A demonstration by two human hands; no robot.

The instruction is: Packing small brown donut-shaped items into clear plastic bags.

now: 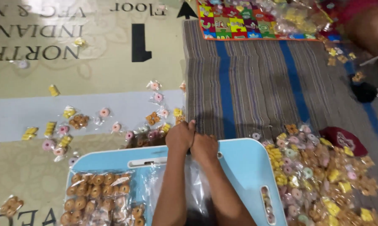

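fingers of left hand (180,137) and right hand (203,147) clamped on clear bag (195,184) at centre; risk: grip slip, contents spill off blue tray (243,167).

Both hands on tray (247,167) far edge, packet pile (323,175) right, mat (260,75) beyond

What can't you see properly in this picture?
- Head view: whatever the left hand and right hand pinch is hidden inside the fingers.
- The clear plastic bag is partly covered by both forearms, so what it holds is unclear.
- The packet of brown rings on the blue tray table is cut off by the bottom edge.
- The person at top right is blurred and cropped.
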